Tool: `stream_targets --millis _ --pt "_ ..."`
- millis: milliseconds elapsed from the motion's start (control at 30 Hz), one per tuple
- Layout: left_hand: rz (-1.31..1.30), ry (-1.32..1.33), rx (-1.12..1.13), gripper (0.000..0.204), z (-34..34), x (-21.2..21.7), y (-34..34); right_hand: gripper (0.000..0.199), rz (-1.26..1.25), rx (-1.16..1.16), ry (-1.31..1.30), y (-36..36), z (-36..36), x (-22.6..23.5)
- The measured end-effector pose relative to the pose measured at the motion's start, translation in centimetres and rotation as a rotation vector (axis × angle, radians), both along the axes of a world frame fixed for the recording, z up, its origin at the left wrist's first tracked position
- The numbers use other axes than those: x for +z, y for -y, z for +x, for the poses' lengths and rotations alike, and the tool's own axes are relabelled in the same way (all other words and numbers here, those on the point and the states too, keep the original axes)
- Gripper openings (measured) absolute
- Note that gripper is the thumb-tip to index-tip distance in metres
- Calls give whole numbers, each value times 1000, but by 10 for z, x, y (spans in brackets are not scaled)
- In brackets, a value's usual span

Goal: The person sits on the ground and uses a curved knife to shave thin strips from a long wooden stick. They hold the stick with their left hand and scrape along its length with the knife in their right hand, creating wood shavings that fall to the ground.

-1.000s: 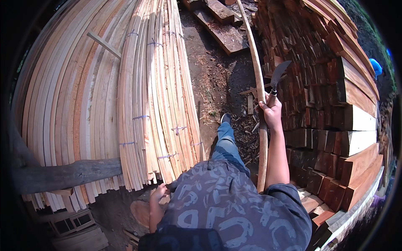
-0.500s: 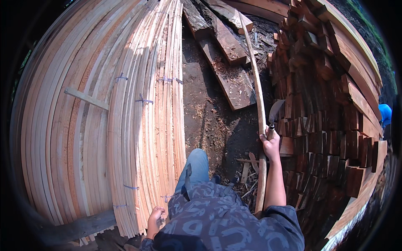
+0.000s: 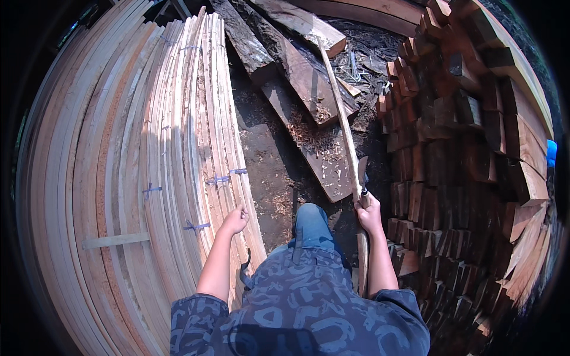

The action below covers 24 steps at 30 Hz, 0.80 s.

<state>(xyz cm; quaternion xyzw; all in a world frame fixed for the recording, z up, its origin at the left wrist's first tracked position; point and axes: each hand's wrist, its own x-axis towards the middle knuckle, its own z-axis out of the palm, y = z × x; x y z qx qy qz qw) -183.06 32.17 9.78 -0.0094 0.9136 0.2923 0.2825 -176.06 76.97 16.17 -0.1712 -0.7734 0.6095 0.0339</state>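
Observation:
My right hand (image 3: pixel 369 214) is closed round the handle of a curved-bladed knife (image 3: pixel 363 172), its blade pointing away from me. A long, narrow wooden strip (image 3: pixel 344 118) runs beside that hand and touches it. The strip's far end reaches the timbers ahead, and its near end passes along my right forearm. Over the bundled wooden slats (image 3: pixel 205 148) on the left, my left hand (image 3: pixel 236 219) is curled into a loose fist, with nothing visible in it. Purple ties (image 3: pixel 218 179) bind the slats.
Heavy rough timbers (image 3: pixel 309 148), strewn with shavings, lie ahead on dark ground. At the right rises a tall stack of sawn boards (image 3: pixel 439 196). A short pale slat (image 3: pixel 116 240) lies across the boards at the left. Something blue (image 3: pixel 551 153) shows at the far right edge.
My left hand has risen forward from beside my waist to over the slats. My view has shifted, and my leg has stepped ahead. The knife stays in my right hand beside the strip.

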Motion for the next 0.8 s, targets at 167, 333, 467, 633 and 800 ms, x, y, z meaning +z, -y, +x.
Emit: stream_targets --millis 167,333,467,633,800 --pt "387 -71 -150 24 -189 67 -109 35 222 4 -44 -5 -85 -12" --pt "401 35 -444 29 -324 49 -174 31 364 -34 65 1 -171 -50" --pt "178 101 -684 33 -414 12 -199 34 424 -11 181 31 -209 -64" --pt "98 -241 -937 51 -487 -11 -284 38 528 61 313 34 -206 -71" --pt "88 -496 -1428 64 -528 -38 -363 40 517 -37 453 45 -220 -60"
